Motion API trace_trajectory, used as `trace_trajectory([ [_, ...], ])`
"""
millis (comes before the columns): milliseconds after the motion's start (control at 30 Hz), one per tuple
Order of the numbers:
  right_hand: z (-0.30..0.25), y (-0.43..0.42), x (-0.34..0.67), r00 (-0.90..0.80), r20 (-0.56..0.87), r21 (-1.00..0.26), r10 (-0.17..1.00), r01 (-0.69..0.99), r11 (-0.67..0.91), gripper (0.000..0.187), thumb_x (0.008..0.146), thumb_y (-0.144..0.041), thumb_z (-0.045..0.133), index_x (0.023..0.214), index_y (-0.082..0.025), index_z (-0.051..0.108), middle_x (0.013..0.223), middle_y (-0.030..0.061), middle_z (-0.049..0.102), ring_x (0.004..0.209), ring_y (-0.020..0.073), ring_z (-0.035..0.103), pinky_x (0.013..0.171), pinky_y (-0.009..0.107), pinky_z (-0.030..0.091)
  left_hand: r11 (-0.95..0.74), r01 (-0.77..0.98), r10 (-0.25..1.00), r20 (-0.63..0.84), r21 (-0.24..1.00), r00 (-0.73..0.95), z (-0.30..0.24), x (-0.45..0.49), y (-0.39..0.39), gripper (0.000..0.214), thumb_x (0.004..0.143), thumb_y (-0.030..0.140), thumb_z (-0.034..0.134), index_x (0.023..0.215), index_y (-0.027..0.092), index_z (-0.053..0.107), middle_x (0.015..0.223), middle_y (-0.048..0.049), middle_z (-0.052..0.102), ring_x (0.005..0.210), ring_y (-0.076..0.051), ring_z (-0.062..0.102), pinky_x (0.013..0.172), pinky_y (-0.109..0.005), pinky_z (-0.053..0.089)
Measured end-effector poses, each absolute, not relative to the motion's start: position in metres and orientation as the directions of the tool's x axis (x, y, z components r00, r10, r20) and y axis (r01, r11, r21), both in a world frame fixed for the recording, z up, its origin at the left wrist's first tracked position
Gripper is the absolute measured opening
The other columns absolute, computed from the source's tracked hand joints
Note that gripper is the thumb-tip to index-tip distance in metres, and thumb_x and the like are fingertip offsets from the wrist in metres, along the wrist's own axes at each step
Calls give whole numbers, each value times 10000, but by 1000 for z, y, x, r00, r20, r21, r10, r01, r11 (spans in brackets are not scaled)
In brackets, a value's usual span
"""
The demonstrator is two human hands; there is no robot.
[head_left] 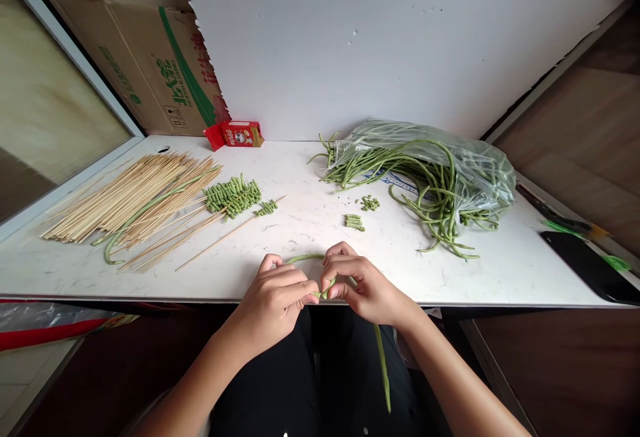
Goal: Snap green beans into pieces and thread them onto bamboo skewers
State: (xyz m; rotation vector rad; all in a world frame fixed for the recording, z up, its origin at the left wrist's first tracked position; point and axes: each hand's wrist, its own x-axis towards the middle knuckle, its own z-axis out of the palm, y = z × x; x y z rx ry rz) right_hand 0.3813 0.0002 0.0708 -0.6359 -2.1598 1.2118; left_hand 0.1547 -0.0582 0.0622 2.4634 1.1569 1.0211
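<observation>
My left hand [277, 293] and my right hand [360, 283] meet at the front edge of the white table [300, 223], both pinched on one long green bean [383, 363]. The bean curves up behind my fingers onto the table and its other end hangs down over my lap. A pile of bamboo skewers [130, 200] lies at the left, with one long bean across it. Skewered short bean pieces [233, 195] lie beside the pile. Small heaps of cut bean pieces [354, 222] sit just beyond my hands.
A clear plastic bag of long beans [430, 170] lies at the right rear, beans spilling toward the middle. A red packet [235, 134] and a cardboard box [150, 63] stand at the back left. A dark phone [590, 267] rests near the right edge.
</observation>
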Motion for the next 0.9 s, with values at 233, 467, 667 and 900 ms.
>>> trace_trajectory([
  [233, 76, 7, 395, -710, 255, -886, 656, 99, 452, 203, 1030, -346, 667, 880, -226, 730, 855, 62, 685, 1006, 258, 572, 920, 425, 494, -663, 615, 738, 506, 426, 446, 65, 141, -55, 270, 975, -1, 546, 830, 194, 662, 697, 37, 660, 662, -128, 582, 817, -375, 324],
  [467, 61, 41, 432, -288, 482, -634, 828, 538, 556, 134, 924, -377, 807, 1004, -271, 828, 931, 82, 718, 986, 298, 590, 914, 465, 497, -652, 608, 740, 556, 453, 379, 69, 137, -53, 164, 1023, 82, 605, 947, 199, 692, 805, 16, 730, 699, -125, 620, 852, -380, 368],
  [667, 33, 50, 432, -259, 514, -498, 817, 686, 531, 157, 916, -281, 798, 1068, -241, 813, 935, 79, 778, 938, 313, 598, 850, 467, 527, -650, 595, 743, 560, 473, 367, 58, 139, -48, 83, 1021, 150, 666, 997, 203, 726, 830, 9, 741, 711, -140, 612, 838, -369, 397],
  [900, 36, 47, 431, -259, 510, -499, 820, 688, 527, 155, 974, -194, 666, 1046, -245, 793, 943, 75, 800, 945, 308, 657, 822, 454, 561, -642, 573, 749, 574, 509, 330, 54, 131, -46, 87, 1004, 185, 706, 1074, 219, 744, 887, -5, 774, 736, -161, 617, 802, -350, 427],
])
